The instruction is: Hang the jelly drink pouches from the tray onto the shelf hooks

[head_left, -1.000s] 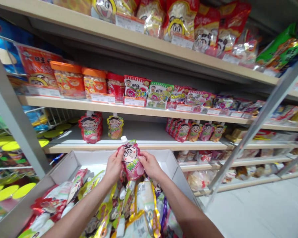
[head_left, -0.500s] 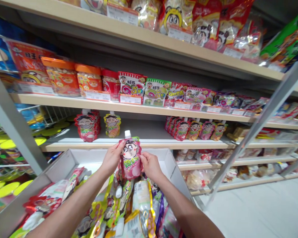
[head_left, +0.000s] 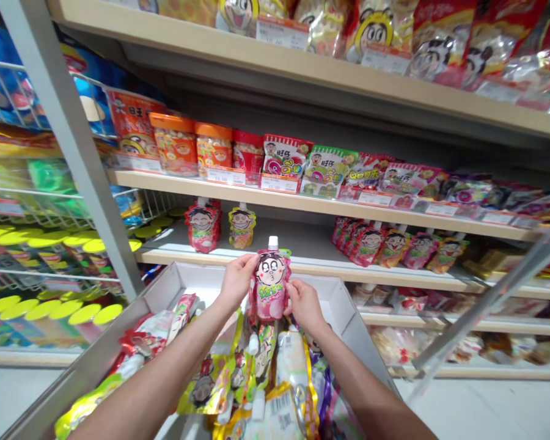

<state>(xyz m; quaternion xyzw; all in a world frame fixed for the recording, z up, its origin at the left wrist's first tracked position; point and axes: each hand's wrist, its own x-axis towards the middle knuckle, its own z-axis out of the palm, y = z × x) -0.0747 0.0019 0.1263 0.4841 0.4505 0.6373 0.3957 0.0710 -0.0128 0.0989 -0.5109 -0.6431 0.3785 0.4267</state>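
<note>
A pink spouted jelly pouch [head_left: 271, 287] with a white cap and a cartoon face is held upright between my two hands. My left hand [head_left: 238, 282] pinches its upper left edge, while my right hand [head_left: 306, 307] grips its lower right edge. Right below lies a grey-white carton [head_left: 351, 305] with many loose pouches [head_left: 206, 379] in yellow, red and purple, their white caps pointing various ways. Behind the carton, a low shelf [head_left: 293, 244] carries red pouches [head_left: 203, 227] and one yellow pouch [head_left: 242, 227] standing on the left.
More standing pouches [head_left: 369, 245] line that shelf's right part. Above are snack jars [head_left: 174, 146] and gummy bags [head_left: 327, 171]. A metal post [head_left: 73, 146] rises on the left beside a wire rack [head_left: 9, 201]; a slanted metal bar [head_left: 481, 299] crosses the right.
My view has turned left, so the shelves, carton and hands appear farther right. Both hands keep holding the same pink pouch upright over the carton.
</note>
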